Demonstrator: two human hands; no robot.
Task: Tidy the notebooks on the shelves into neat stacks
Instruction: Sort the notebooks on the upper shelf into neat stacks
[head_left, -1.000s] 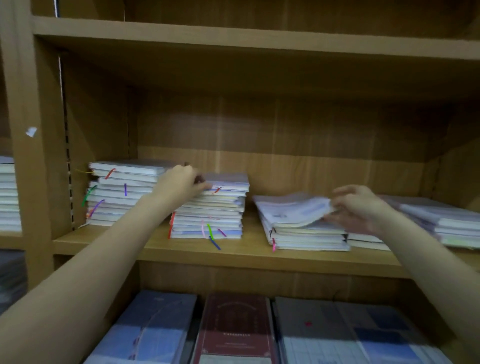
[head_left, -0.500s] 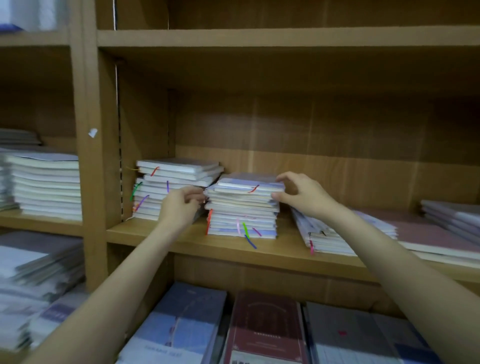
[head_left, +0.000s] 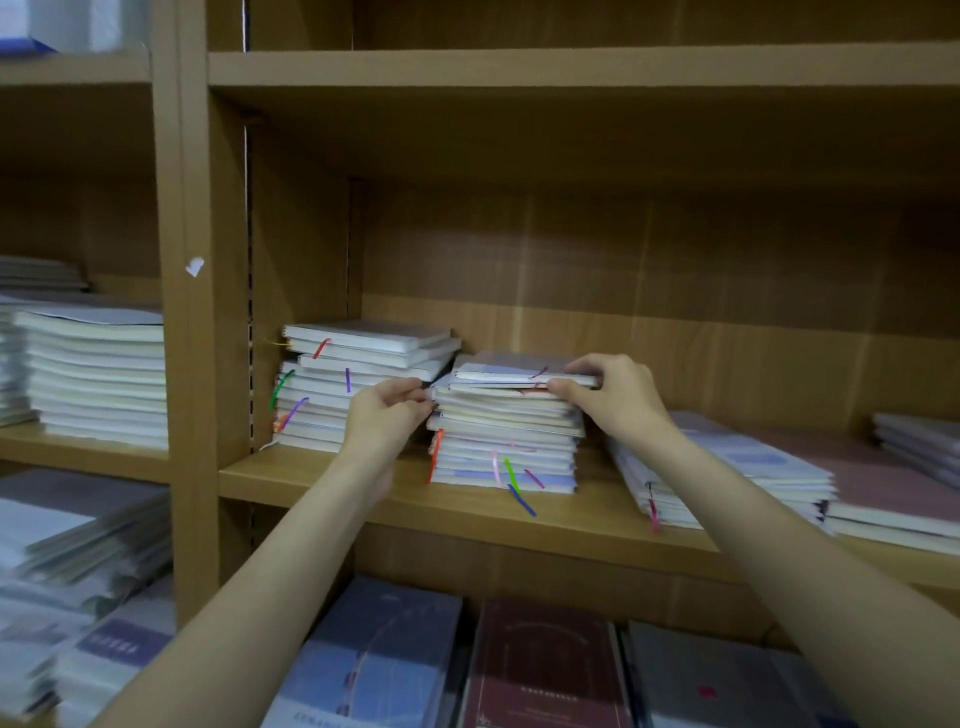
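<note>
Your hands bracket the middle stack of notebooks (head_left: 506, 431), which sits on the wooden shelf (head_left: 363, 483) at about 6 o'clock from frame centre. Your right hand (head_left: 618, 397) clamps the top two or three notebooks (head_left: 519, 370) at their right edge, thumb under and fingers over. They sit skewed against the pile, so the pinch appears meant to lift or square them. Your left hand (head_left: 387, 415) has its fingers curled against the stack's left edge at 9 o'clock from the pile; it seems to pinch the corner of one notebook there and steady the pile — though I cannot tell how firmly it grips.

The lower notebooks run ragged, with coloured ribbon markers (head_left: 511, 480) trailing from the front edges. The left stack (head_left: 337, 395) stands just beside, at 9 o'clock, also uneven. At 3 o'clock a slumped stack (head_left: 727, 478) leans outward — untidied, in my judgement. Work is early.
</note>
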